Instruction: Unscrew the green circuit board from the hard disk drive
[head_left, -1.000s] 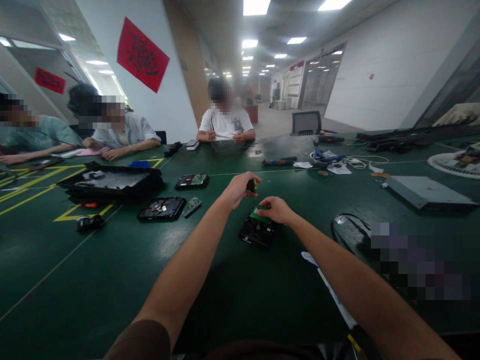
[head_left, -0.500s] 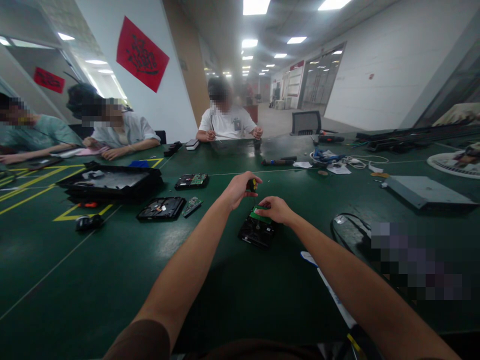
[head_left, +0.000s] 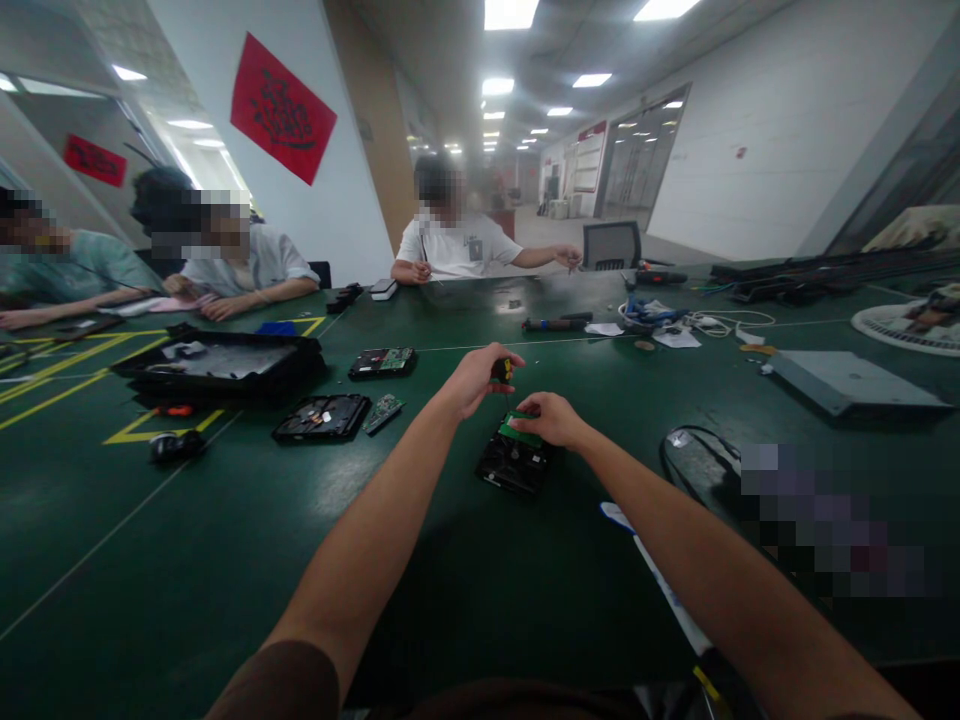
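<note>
Closed around a screwdriver (head_left: 501, 371) handle, left hand (head_left: 474, 379) keeps the tool upright above the hard drive (head_left: 514, 462), while right hand (head_left: 550, 418), just beside it, pins the green circuit board (head_left: 520, 431), apparently steadying it.

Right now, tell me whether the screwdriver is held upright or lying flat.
Upright: the left hand grips the screwdriver handle above the hard drive.

One head-worn camera looks forward and down across the green table (head_left: 225, 560).

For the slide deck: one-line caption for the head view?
Left hand grips a screwdriver while right hand steadies a hard drive on the green table.
</note>
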